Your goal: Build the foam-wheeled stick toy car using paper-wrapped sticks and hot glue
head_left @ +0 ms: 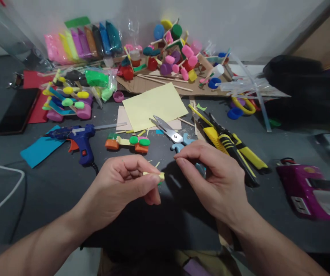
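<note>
Between thumb and fingers, my left hand (133, 178) pinches a small pale yellow piece (162, 176), perhaps folded paper; most of it is covered by the fingers. My right hand (213, 176) is closed, thumb and index fingertips together, and whatever they may hold is too small to make out. Just beyond it lie scissors (175, 136) with blue handles, partly hidden by that hand. A tiny model car (116, 142) with orange and green wheels sits past my left hand. Behind the scissors is a sheet of yellow paper (155, 107).
A blue glue gun (81, 136) rests on blue paper (41, 149) at left, near a phone (17, 111). Yellow-black cutters (236, 153) lie right of the scissors. Colourful small models (179, 53) crowd the cardboard behind. A purple device (306, 188) stands far right.
</note>
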Demonstrator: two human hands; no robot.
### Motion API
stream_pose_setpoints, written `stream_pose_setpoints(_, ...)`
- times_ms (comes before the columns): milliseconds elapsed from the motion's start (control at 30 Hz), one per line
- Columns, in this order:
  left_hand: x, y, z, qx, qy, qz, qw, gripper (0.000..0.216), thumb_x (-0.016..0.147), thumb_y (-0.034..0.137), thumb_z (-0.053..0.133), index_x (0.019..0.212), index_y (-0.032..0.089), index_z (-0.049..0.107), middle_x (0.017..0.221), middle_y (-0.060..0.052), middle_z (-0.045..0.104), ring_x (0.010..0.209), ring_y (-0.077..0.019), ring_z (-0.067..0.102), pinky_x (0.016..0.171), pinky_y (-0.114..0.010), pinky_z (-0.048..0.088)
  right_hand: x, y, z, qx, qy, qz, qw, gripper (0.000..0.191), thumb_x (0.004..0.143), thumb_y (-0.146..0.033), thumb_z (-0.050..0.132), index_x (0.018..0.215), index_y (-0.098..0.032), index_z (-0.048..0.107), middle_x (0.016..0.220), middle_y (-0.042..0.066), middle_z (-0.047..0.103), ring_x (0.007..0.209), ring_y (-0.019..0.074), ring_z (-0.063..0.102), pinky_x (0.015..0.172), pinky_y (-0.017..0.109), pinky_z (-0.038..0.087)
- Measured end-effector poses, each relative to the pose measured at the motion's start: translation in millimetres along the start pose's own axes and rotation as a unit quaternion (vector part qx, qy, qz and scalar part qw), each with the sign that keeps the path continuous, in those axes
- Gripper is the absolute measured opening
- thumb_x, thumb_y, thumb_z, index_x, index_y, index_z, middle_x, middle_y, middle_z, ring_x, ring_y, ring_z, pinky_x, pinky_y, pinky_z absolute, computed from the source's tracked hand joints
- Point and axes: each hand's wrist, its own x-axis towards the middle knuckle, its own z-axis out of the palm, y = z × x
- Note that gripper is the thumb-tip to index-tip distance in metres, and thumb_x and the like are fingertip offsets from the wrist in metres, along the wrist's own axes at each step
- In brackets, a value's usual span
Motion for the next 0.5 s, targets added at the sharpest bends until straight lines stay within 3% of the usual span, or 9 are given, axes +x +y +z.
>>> stream_pose_setpoints(267, -8, 1, 12, 0.145, 0.039, 0.077, 0.986, 0.007, 0.079, 0.015, 0.074, 0.072, 0.016, 0.075, 0.057, -0.002, 0.074, 0.052, -0.0112, 0.064, 0.051, -0.018, 0.049, 4, 12, 3, -0.003, 0.023, 0.008, 1.000, 0.012, 0.095, -0.013, 0.062, 0.087, -0.021, 0.067, 0.081, 0.000, 0.068, 0.073, 0.0144, 0.064, 0.068, 0.026, 0.048)
stream_pose_setpoints(400, -5, 3, 10, 0.121, 0.064, 0.119, 0.983, 0.006, 0.079, 0.017, 0.073, 0.074, 0.016, 0.074, 0.056, -0.002, 0.072, 0.049, -0.0110, 0.062, 0.051, -0.020, 0.049, 8, 10, 1, -0.007, 0.042, 0.029, 0.999, 0.007, 0.094, -0.017, 0.062, 0.093, -0.020, 0.069, 0.086, 0.002, 0.070, 0.075, 0.0156, 0.065, 0.068, 0.027, 0.051)
stream_pose_setpoints(500, -5, 10, 6, 0.076, 0.099, 0.194, 0.973, 0.005, 0.079, 0.014, 0.072, 0.075, 0.017, 0.072, 0.054, 0.000, 0.070, 0.048, -0.0105, 0.063, 0.050, -0.019, 0.049, 12, 0, -4, -0.022, 0.026, 0.034, 0.999, 0.009, 0.093, -0.021, 0.064, 0.100, -0.021, 0.069, 0.090, 0.004, 0.072, 0.074, 0.0169, 0.068, 0.067, 0.029, 0.053)
